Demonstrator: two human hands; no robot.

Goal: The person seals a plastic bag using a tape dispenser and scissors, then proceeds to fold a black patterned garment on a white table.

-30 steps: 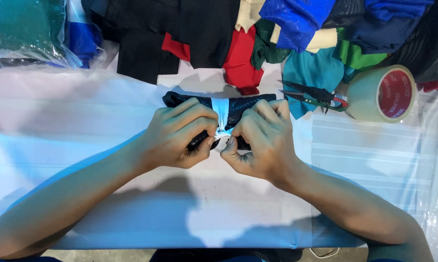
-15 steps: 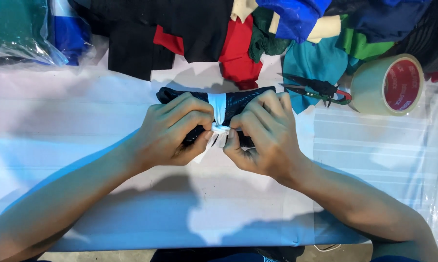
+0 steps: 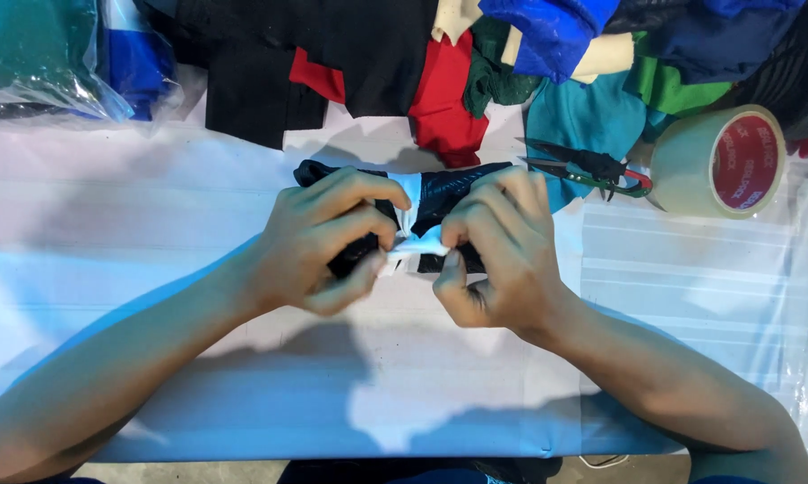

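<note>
At table centre, left hand (image 3: 319,242) and right hand (image 3: 498,251) both grip a rolled dark cloth bundle (image 3: 453,186), fingers curled over it, thumb and forefinger of each pinching an end of the pale blue strip (image 3: 411,193) banding its middle. Strip ends meet between the thumbs, touching. Judgement: keep the roll pressed to the table (image 3: 691,287) and pull both ends evenly so the band stays centred and snug. At 2 o'clock lie thread snips (image 3: 592,170), with a tape roll (image 3: 717,161) beyond; at 12 o'clock, a heap of coloured fabric scraps (image 3: 440,90); at 10 o'clock, bagged cloth (image 3: 37,54).
</note>
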